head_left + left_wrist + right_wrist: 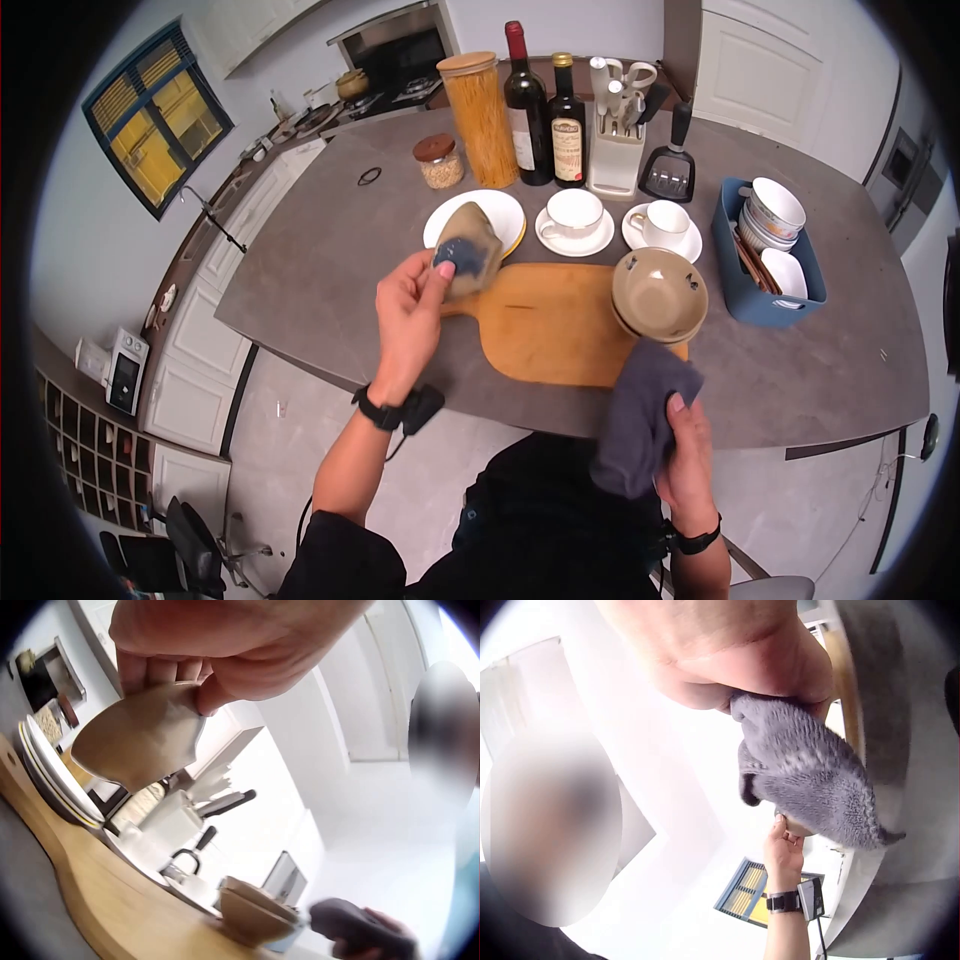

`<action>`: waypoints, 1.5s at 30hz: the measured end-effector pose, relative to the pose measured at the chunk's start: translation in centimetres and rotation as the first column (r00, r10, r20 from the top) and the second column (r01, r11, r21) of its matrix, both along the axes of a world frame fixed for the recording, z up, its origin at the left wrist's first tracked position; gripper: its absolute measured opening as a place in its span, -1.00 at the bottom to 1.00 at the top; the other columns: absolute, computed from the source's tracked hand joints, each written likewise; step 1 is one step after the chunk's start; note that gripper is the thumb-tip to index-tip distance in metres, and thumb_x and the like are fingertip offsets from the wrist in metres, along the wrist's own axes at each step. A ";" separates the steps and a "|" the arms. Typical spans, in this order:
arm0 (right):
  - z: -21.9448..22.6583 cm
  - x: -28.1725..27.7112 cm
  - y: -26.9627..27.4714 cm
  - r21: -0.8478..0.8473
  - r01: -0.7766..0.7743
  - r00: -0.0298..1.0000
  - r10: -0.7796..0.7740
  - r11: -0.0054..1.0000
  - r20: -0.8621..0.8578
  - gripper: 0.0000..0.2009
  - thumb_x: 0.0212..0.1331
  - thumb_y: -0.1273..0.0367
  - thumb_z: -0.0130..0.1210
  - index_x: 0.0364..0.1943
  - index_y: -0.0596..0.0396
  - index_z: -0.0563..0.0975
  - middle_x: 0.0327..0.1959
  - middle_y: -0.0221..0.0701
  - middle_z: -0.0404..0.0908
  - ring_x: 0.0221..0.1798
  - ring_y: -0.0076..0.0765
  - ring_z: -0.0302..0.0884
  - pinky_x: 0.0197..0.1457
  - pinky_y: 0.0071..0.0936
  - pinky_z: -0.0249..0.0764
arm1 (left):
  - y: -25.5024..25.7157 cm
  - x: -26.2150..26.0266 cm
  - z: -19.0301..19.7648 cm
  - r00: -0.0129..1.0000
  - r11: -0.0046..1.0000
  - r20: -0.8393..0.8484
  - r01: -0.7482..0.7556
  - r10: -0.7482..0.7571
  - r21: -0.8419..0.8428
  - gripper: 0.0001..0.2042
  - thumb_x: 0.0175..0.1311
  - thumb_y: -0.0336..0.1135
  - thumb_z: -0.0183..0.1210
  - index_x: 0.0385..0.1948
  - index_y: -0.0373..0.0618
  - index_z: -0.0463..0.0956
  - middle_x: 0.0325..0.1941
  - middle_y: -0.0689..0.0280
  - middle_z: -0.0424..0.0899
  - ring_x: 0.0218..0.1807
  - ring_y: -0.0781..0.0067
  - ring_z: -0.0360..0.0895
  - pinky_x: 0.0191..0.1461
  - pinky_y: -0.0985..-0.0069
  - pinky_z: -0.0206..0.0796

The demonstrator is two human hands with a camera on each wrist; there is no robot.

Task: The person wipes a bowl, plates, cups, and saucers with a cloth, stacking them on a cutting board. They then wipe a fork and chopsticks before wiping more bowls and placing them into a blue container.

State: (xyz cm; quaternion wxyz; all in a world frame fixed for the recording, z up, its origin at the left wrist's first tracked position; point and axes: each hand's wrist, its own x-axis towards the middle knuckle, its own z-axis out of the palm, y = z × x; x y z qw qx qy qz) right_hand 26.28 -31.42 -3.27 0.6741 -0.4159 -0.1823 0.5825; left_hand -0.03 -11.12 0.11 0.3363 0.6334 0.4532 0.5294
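My left hand [408,300] pinches a tan bowl [478,232] by its rim, with a dark blue patch on its surface. Tipped on its side, the bowl is held up over the handle end of a wooden cutting board [545,340] and overlaps the white plates [505,215] in the head view. In the left wrist view, the bowl [142,739] shows a wavy edge below the fingers. My right hand [690,455] grips a grey fuzzy cloth [640,415] near the table's front edge. Just beyond the cloth, stacked tan bowls [660,293] sit on the board's right end.
Two white cups [574,213] on saucers stand behind the board. A blue bin [765,290] with bowls is at the right. Along the back are a pasta jar [480,125], a small jar [440,165], two bottles [527,110], a knife block [613,155] and a black-handled kitchen tool [672,165].
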 end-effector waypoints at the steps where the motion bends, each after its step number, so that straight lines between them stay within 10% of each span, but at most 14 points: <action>1: 0.5 -0.9 0.4 0.136 0.020 0.978 -0.048 0.990 0.203 -0.55 0.53 0.30 0.00 0.35 0.29 0.39 0.24 -0.22 0.59 0.27 -0.30 0.56 0.38 -0.34 0.44 | -2.0 0.6 0.6 0.994 0.997 0.087 0.067 -0.065 -0.028 -0.78 0.47 -0.36 0.22 -0.02 -0.32 0.65 -0.43 0.49 0.67 -0.35 0.81 0.43 -0.26 0.72 0.25; 5: 3.0 -5.1 3.4 0.421 -0.223 0.475 -0.279 0.879 0.835 -0.46 0.32 0.34 0.22 0.38 0.12 0.41 0.48 -0.06 0.31 0.47 0.07 0.32 0.50 -0.10 0.26 | -8.4 1.7 0.3 0.946 0.952 0.198 0.282 -0.256 -0.119 -0.79 0.45 -0.47 0.20 0.03 -0.33 0.60 -0.36 0.50 0.64 -0.28 0.83 0.40 -0.22 0.72 0.28; 6: 4.4 -6.0 4.3 0.402 -0.378 0.224 -0.339 0.834 0.914 -0.43 0.24 0.35 0.28 0.36 0.08 0.43 0.52 -0.03 0.23 0.51 0.18 0.24 0.49 -0.05 0.23 | -9.7 2.1 -0.1 0.944 0.950 0.202 0.287 -0.259 -0.122 -0.79 0.45 -0.47 0.20 0.03 -0.33 0.60 -0.36 0.50 0.64 -0.28 0.83 0.40 -0.22 0.72 0.28; 7: 4.9 -7.1 4.4 0.398 -0.377 0.220 -0.337 0.836 0.915 -0.43 0.24 0.35 0.28 0.36 0.08 0.43 0.52 -0.03 0.23 0.51 0.18 0.24 0.49 -0.05 0.23 | -11.1 2.4 -0.6 0.946 0.952 0.117 0.306 -0.301 -0.030 -0.81 0.44 -0.49 0.21 0.01 -0.33 0.60 -0.35 0.47 0.65 -0.27 0.80 0.41 -0.18 0.71 0.30; 9: 5.4 -8.6 4.6 0.334 -0.377 -0.113 -0.401 0.864 0.909 -0.41 0.15 0.32 0.31 0.33 0.02 0.48 0.52 -0.02 0.19 0.53 0.31 0.14 0.47 -0.01 0.19 | -12.3 2.0 -1.4 0.944 0.944 0.031 0.325 -0.328 0.062 -0.82 0.43 -0.52 0.22 -0.01 -0.33 0.59 -0.33 0.44 0.66 -0.25 0.78 0.42 -0.14 0.69 0.33; 14: 4.2 -7.8 6.4 0.386 -0.238 0.210 -0.341 0.891 0.916 -0.55 0.35 0.27 0.22 0.29 0.06 0.51 0.43 -0.11 0.38 0.42 0.03 0.37 0.40 -0.12 0.29 | -13.2 0.6 -1.3 0.883 0.869 0.125 0.468 -0.453 -0.162 -0.82 0.47 -0.53 0.17 0.02 -0.35 0.55 -0.13 0.33 0.72 -0.09 0.67 0.53 0.03 0.65 0.34; 16: 4.5 -6.9 7.4 0.279 -0.163 0.790 -0.044 0.946 0.612 -0.58 0.53 0.18 0.04 0.28 0.15 0.50 0.19 -0.27 0.61 0.25 -0.26 0.54 0.32 -0.32 0.39 | -13.6 0.4 -1.3 0.873 0.864 0.168 0.481 -0.458 -0.149 -0.82 0.47 -0.52 0.18 0.02 -0.35 0.55 -0.12 0.33 0.72 -0.09 0.66 0.55 0.05 0.66 0.34; 18: 4.0 -5.9 8.0 0.262 -0.166 0.814 -0.017 0.951 0.580 -0.51 0.60 0.07 -0.11 0.26 0.21 0.51 -0.04 -0.40 0.68 0.08 -0.44 0.62 0.18 -0.48 0.49 | -13.8 0.4 -1.5 0.860 0.858 0.211 0.496 -0.464 -0.133 -0.82 0.46 -0.51 0.20 0.02 -0.34 0.55 -0.12 0.33 0.72 -0.08 0.65 0.56 0.06 0.66 0.33; 20: 3.2 -5.6 8.2 0.152 -0.187 0.981 0.176 0.971 0.081 -0.49 0.60 0.02 -0.14 0.23 0.18 0.53 -0.05 -0.37 0.68 0.02 -0.43 0.65 0.12 -0.46 0.55 | -13.8 0.2 -1.8 0.792 0.827 0.353 0.556 -0.498 -0.082 -0.81 0.46 -0.46 0.23 0.00 -0.33 0.54 -0.11 0.32 0.73 -0.08 0.63 0.57 0.09 0.64 0.33; 21: 2.2 -5.5 8.4 0.160 -0.204 0.979 0.206 0.966 0.007 -0.42 0.55 -0.05 -0.13 0.32 0.17 0.44 0.18 -0.19 0.62 0.20 -0.12 0.60 0.19 -0.17 0.62 | -13.7 0.3 -2.2 0.793 0.828 0.356 0.555 -0.495 -0.085 -0.81 0.46 -0.46 0.23 0.00 -0.33 0.54 -0.11 0.32 0.73 -0.08 0.63 0.57 0.09 0.64 0.33; 27: -1.2 -6.7 8.6 0.112 -0.317 0.793 0.328 0.942 -0.514 -0.39 0.55 -0.06 -0.21 0.30 0.21 0.43 0.23 -0.03 0.57 0.24 0.03 0.59 0.28 -0.07 0.59 | -12.8 1.5 -4.5 0.636 0.802 0.557 0.589 -0.534 0.096 -0.81 0.48 -0.50 0.19 0.03 -0.36 0.54 0.01 0.27 0.72 0.01 0.63 0.57 0.15 0.65 0.32; 33: -2.2 -9.2 7.5 0.204 -0.439 0.629 0.461 0.875 -0.625 -0.53 0.56 0.05 -0.22 0.21 0.12 0.49 0.11 -0.17 0.64 0.13 -0.18 0.64 0.22 -0.25 0.60 | -12.2 2.7 -4.6 0.939 0.923 -0.008 0.340 -0.344 0.183 -0.83 0.31 -0.51 0.31 -0.11 -0.29 0.66 0.01 0.11 0.79 0.03 0.31 0.72 0.51 0.19 0.18; 45: -1.2 -6.1 3.8 0.174 -0.412 0.711 0.435 0.894 -0.552 -0.54 0.60 0.13 -0.20 0.35 0.13 0.39 0.26 -0.21 0.59 0.25 -0.20 0.60 0.37 -0.21 0.51 | -9.4 0.0 -1.1 0.824 0.821 -0.563 0.365 -0.066 0.438 -0.78 0.12 -0.52 0.29 -0.19 -0.09 0.73 -0.08 0.34 0.79 0.07 0.31 0.71 0.44 0.02 0.34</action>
